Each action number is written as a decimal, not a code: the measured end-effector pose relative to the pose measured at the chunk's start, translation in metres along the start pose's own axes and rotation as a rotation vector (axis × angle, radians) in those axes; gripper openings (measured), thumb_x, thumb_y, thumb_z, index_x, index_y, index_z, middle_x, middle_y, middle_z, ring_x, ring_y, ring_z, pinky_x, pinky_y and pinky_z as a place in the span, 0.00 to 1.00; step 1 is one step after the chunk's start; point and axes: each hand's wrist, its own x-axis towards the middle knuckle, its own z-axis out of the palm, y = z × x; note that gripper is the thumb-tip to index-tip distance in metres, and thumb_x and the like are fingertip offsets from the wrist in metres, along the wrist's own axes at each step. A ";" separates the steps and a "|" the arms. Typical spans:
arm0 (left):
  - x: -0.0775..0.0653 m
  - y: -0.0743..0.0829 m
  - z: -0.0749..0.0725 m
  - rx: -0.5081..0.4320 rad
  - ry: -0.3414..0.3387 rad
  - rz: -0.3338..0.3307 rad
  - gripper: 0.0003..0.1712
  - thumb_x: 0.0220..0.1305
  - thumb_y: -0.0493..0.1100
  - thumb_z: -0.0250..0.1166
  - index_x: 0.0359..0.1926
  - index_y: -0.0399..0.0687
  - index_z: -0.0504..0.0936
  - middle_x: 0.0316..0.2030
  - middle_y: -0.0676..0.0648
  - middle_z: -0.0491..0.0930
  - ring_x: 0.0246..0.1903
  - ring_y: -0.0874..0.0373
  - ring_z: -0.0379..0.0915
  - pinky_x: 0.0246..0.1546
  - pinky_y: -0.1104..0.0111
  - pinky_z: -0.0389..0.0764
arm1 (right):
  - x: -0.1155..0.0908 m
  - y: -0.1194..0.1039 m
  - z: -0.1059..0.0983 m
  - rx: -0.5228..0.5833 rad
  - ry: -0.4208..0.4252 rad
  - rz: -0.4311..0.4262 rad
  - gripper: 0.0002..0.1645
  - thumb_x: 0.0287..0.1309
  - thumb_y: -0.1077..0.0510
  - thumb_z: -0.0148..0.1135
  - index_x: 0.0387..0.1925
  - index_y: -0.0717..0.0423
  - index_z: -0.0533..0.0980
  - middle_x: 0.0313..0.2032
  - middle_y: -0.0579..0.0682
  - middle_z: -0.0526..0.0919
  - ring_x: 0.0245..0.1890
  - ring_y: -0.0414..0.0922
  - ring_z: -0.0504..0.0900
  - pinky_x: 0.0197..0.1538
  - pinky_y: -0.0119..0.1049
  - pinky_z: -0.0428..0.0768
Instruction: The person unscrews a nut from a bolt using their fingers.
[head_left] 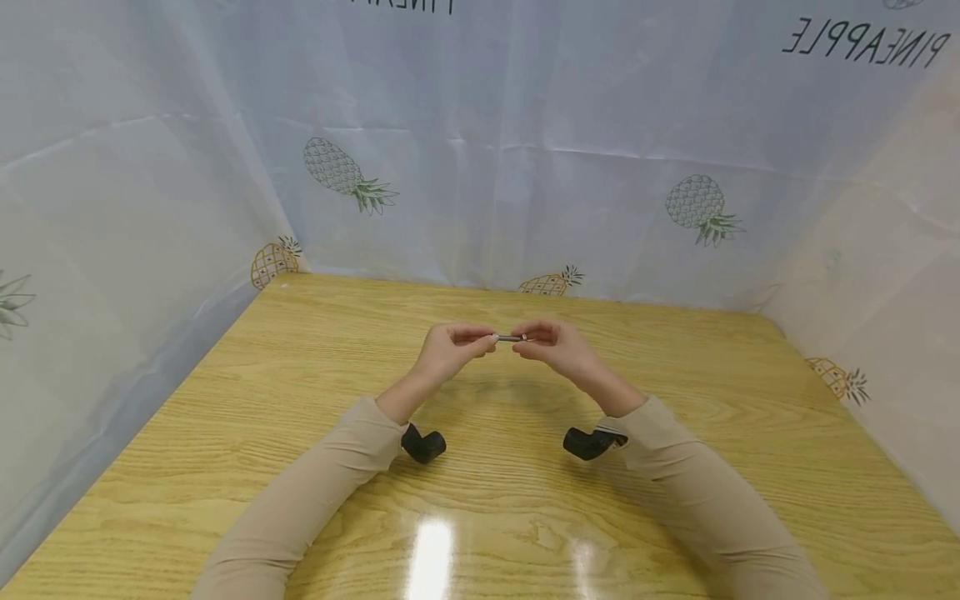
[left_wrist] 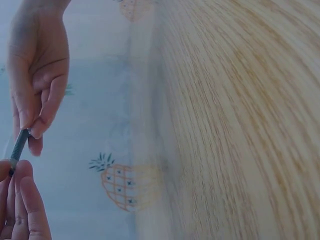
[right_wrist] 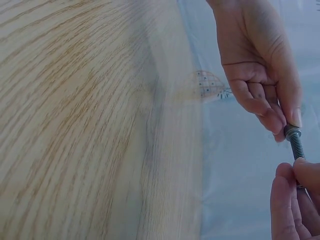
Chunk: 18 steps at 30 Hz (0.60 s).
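Observation:
A metal bolt (head_left: 509,338) with a threaded shank spans the gap between the two hands, held above the table. My left hand (head_left: 459,348) pinches one end of it between thumb and fingertips. At the other end, the right hand (head_left: 555,343) grips it with thumb and fingers. In the right wrist view the threads of the bolt (right_wrist: 297,146) show between the hands, with a wider round part at the left hand's fingertips. A small shiny piece shows among the right fingers in the head view; I cannot tell whether it is a nut.
The wood-grain table (head_left: 480,467) lies under both arms. A pale curtain (head_left: 495,167) printed with pineapples hangs behind it and on both sides. Black wrist devices (head_left: 423,444) stick out from the beige sleeves (head_left: 315,475).

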 end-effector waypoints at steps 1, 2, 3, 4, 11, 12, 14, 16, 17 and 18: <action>0.000 0.001 0.000 0.001 -0.001 -0.002 0.18 0.62 0.43 0.63 0.51 0.40 0.81 0.47 0.38 0.82 0.45 0.53 0.81 0.53 0.60 0.79 | 0.000 0.001 0.000 0.002 -0.001 -0.008 0.22 0.61 0.61 0.58 0.56 0.65 0.70 0.55 0.65 0.75 0.55 0.59 0.76 0.61 0.53 0.73; -0.001 0.002 0.000 0.002 0.000 -0.006 0.18 0.62 0.42 0.63 0.51 0.39 0.81 0.47 0.38 0.82 0.45 0.52 0.81 0.53 0.60 0.79 | 0.000 0.001 0.000 0.007 -0.003 -0.011 0.24 0.62 0.61 0.58 0.58 0.66 0.69 0.55 0.66 0.74 0.55 0.59 0.76 0.61 0.53 0.73; -0.002 0.004 0.000 0.006 0.001 -0.009 0.18 0.62 0.42 0.63 0.51 0.39 0.81 0.47 0.37 0.82 0.45 0.52 0.81 0.53 0.60 0.79 | 0.000 0.001 -0.001 0.015 -0.008 -0.012 0.24 0.62 0.62 0.57 0.59 0.67 0.68 0.56 0.66 0.74 0.56 0.59 0.76 0.61 0.53 0.73; -0.004 0.007 0.000 0.012 0.001 -0.010 0.18 0.62 0.41 0.63 0.51 0.38 0.81 0.47 0.37 0.82 0.45 0.52 0.81 0.53 0.60 0.80 | 0.000 0.001 -0.001 0.025 -0.010 -0.008 0.25 0.62 0.62 0.57 0.59 0.67 0.67 0.56 0.66 0.74 0.56 0.60 0.75 0.61 0.53 0.73; -0.020 0.026 0.001 0.025 0.001 -0.006 0.17 0.63 0.40 0.61 0.51 0.36 0.80 0.47 0.37 0.82 0.45 0.53 0.81 0.53 0.63 0.80 | 0.000 0.002 0.000 0.039 -0.017 0.002 0.19 0.62 0.64 0.56 0.54 0.65 0.69 0.52 0.66 0.78 0.57 0.63 0.73 0.61 0.51 0.74; -0.021 0.027 0.000 0.025 0.002 -0.003 0.17 0.63 0.40 0.61 0.51 0.36 0.80 0.47 0.37 0.82 0.45 0.53 0.81 0.52 0.63 0.80 | 0.000 0.002 0.000 0.038 -0.016 -0.002 0.19 0.62 0.64 0.56 0.53 0.65 0.69 0.51 0.66 0.78 0.57 0.63 0.73 0.60 0.51 0.74; -0.022 0.028 0.000 0.027 0.003 0.002 0.17 0.63 0.40 0.61 0.50 0.35 0.80 0.47 0.37 0.82 0.45 0.52 0.81 0.51 0.64 0.80 | 0.000 0.002 0.000 0.032 -0.015 -0.011 0.18 0.62 0.64 0.57 0.52 0.66 0.69 0.50 0.65 0.79 0.56 0.63 0.74 0.60 0.52 0.74; -0.022 0.028 0.000 0.023 0.000 -0.001 0.17 0.63 0.39 0.61 0.51 0.34 0.80 0.48 0.36 0.81 0.46 0.51 0.81 0.51 0.64 0.80 | 0.000 0.003 0.000 0.020 -0.015 -0.022 0.18 0.62 0.63 0.57 0.52 0.66 0.69 0.50 0.65 0.79 0.55 0.62 0.75 0.60 0.52 0.75; -0.021 0.028 -0.001 0.023 -0.002 -0.002 0.18 0.63 0.39 0.61 0.51 0.34 0.79 0.48 0.36 0.81 0.46 0.50 0.81 0.51 0.64 0.80 | 0.000 0.003 0.000 0.011 -0.016 -0.029 0.18 0.62 0.63 0.57 0.52 0.66 0.70 0.49 0.65 0.79 0.55 0.62 0.75 0.59 0.51 0.75; -0.021 0.027 -0.001 0.024 -0.002 -0.003 0.18 0.63 0.39 0.61 0.51 0.34 0.79 0.48 0.35 0.81 0.46 0.50 0.81 0.51 0.64 0.80 | 0.000 0.004 0.000 0.007 -0.014 -0.031 0.18 0.61 0.63 0.57 0.52 0.66 0.70 0.49 0.65 0.79 0.54 0.62 0.76 0.59 0.51 0.76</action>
